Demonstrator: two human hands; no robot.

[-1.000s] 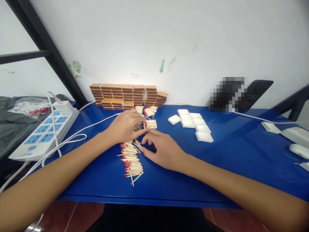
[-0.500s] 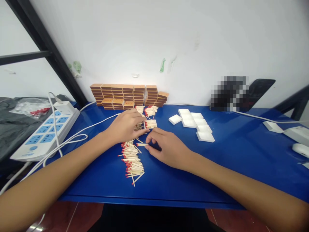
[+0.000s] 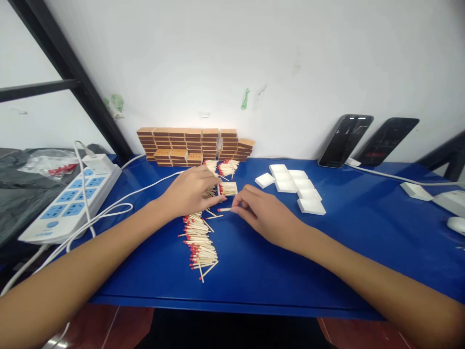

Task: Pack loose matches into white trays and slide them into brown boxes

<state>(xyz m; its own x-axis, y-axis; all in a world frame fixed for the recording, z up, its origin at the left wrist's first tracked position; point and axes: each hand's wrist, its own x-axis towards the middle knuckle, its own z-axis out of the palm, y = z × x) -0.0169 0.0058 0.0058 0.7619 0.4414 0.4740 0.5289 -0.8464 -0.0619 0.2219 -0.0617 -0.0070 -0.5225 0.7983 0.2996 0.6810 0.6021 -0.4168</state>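
Note:
My right hand (image 3: 267, 213) pinches a red-tipped match (image 3: 224, 209) by its end and holds it just above the blue table (image 3: 348, 252), below an open tray of matches (image 3: 228, 188). Curled fingers of my left hand (image 3: 191, 190) rest beside that tray, over a small bunch of matches whose grip I cannot make out. A long pile of loose matches (image 3: 198, 241) lies in front of both hands. A smaller heap of matches (image 3: 225, 167) sits behind the tray.
Stacked brown matchboxes (image 3: 192, 143) line the wall. Several white empty trays (image 3: 298, 189) lie to the right. A power strip (image 3: 69, 196) with white cables is at the left. Two phones (image 3: 345, 140) lean on the wall; a mouse (image 3: 457, 225) is at far right.
My right hand picked one match from the top of the loose pile and carried it up and right toward the open tray. My left hand stayed where it was.

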